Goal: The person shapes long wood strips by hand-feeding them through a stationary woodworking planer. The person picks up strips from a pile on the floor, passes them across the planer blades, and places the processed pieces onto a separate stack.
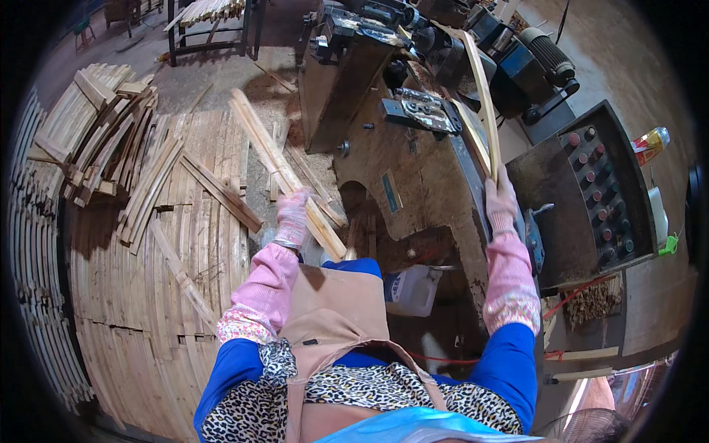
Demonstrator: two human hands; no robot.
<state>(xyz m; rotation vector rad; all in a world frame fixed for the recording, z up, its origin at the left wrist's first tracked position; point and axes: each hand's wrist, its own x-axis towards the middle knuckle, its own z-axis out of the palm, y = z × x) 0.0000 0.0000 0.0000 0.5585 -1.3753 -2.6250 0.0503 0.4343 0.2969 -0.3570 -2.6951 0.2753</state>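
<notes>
My left hand [292, 215], in a pink knit glove, grips a long pale wooden slat [262, 140] that slants up and to the left over the floor. My right hand [502, 198], gloved the same way, is closed on the lower end of a thin curved wooden strip [481, 88]. That strip rises from my hand onto the bed of a dark, dusty woodworking machine [413, 148]. Both forearms wear pink sleeve covers over blue sleeves.
Curved wooden slats [162, 244] lie in rows over the floor at left, with a loose heap [103, 140] behind them. A control box with red buttons [598, 192] sits at right. A white plastic jug [410, 289] stands under the machine. A yellow bottle [650, 144] is at far right.
</notes>
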